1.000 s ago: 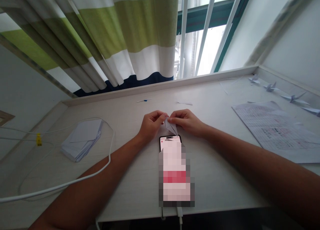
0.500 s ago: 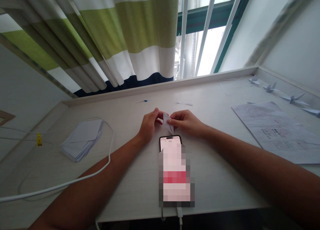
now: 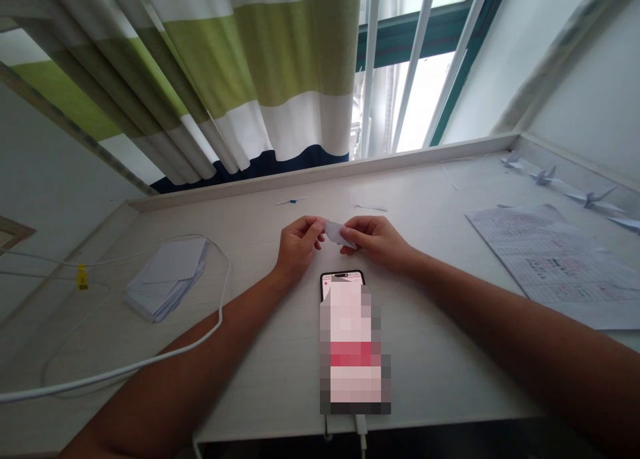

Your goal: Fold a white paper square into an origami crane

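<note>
A small folded piece of white paper [image 3: 337, 233] is pinched between both hands just above the pale desk [image 3: 260, 352]. My left hand [image 3: 297, 246] grips its left end with closed fingertips. On the other side, my right hand [image 3: 377, 240] holds the right end, thumb and fingers pressed together. A phone [image 3: 353, 339] lies flat on the desk right below the hands, its screen lit.
A stack of white paper squares [image 3: 167, 286] sits at the left, ringed by a white cable [image 3: 150, 362]. Printed sheets [image 3: 555, 262] lie at the right. Folded paper cranes [image 3: 590, 196] line the right ledge. A striped curtain [image 3: 225, 79] and window stand behind.
The folded paper has been turned from pointing down towards the phone to lying nearly level between the fingertips. Both hands rose slightly away from the phone.
</note>
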Demonstrator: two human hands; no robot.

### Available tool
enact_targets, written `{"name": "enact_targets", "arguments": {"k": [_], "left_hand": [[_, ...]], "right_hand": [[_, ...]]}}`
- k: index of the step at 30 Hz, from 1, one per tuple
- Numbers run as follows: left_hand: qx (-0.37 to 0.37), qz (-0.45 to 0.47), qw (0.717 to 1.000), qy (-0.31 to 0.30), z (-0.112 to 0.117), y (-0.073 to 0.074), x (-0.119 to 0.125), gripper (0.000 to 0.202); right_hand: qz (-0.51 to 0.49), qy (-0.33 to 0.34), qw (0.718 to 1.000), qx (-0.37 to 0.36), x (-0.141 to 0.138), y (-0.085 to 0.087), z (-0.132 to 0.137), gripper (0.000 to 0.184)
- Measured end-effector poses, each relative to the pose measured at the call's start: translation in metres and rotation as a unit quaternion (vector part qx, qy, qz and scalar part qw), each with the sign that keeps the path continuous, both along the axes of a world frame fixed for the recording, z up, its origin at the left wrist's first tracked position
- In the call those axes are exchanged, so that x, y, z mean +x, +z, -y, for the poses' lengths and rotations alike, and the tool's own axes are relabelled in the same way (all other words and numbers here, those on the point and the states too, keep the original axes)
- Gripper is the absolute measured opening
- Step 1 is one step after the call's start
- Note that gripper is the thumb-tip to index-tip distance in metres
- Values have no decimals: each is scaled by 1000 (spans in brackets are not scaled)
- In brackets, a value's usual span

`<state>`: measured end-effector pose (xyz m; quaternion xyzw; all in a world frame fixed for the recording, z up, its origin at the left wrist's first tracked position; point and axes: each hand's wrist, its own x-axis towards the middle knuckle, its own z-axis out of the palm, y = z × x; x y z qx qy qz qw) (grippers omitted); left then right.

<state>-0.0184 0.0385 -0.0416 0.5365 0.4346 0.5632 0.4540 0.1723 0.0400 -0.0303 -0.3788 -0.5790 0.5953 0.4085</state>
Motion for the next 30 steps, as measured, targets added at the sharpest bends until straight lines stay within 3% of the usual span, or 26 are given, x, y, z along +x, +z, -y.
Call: {"name": "enact_targets", "arguments": {"k": [3,9,11,14,16,19,22,26,28,30], "left_hand": [[-11,6,1000,10,1,1,0,18],[-19,-13,1000,7,0,-3,-1,17],[-29,-11,999,22,0,-3,0,19],[-46,-20,998,38,-2,-2,-1,21],[-66,-38,996,44,-3,-2,-2,21],[-72,-101,991,51,-3,-1,-4,17],[-41,-214,974,69,-2,-2,-5,13],[62,-383,916,102,1,-5,-8,6],[124,-409,901,74,0,-6,-10,21],[167,-410,897,2,0,-5,-11,22]], "right_hand": [[18,-51,998,34,2,0,-3,43],[78,-72,989,106,9,-2,-6,34],[145,-83,965,203,11,-1,-5,38],[259,-69,895,356,14,1,-4,44],[307,-40,865,395,15,0,-6,36],[341,-6,853,396,16,-4,-9,21],[361,7,844,396,17,-7,-12,20],[388,22,828,403,18,-9,-12,21],[393,30,822,410,17,-9,-12,22],[390,40,819,419,17,-8,-12,24]]}}
